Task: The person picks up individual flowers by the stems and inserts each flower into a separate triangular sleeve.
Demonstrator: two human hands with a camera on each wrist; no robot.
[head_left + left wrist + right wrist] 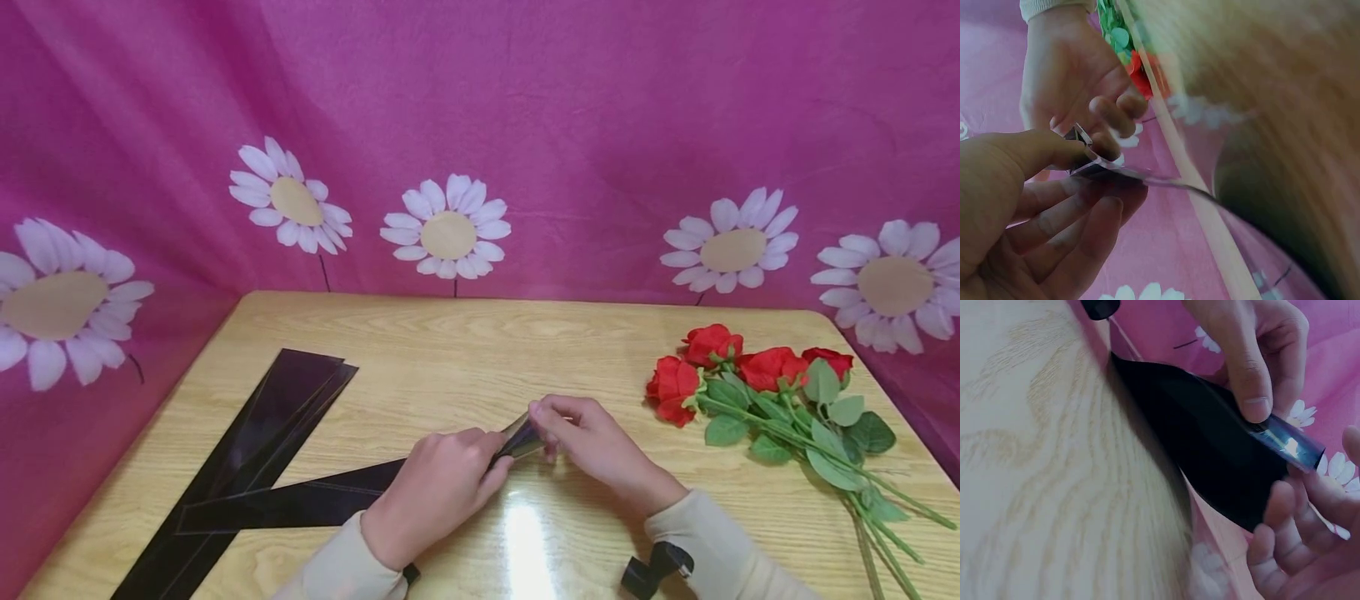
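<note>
A tapered, glossy black plastic flower sleeve (337, 492) stretches from the pile at left to both hands near the table's middle. My left hand (442, 483) pinches it close to its far end, thumb on top in the right wrist view, where the film (1204, 437) bows open and shows a shiny folded strip (1291, 447). My right hand (600, 442) holds the tip of that end between thumb and fingers. In the left wrist view, the right fingers (1113, 115) curl beside the folded edge of the sleeve (1094, 165).
More black sleeves (247, 442) lie in an overlapping pile on the left of the wooden table (480, 342). Several red roses (768, 367) with green stems rest at the right. A pink cloth (570, 125) printed with white daisies hangs behind and at the sides.
</note>
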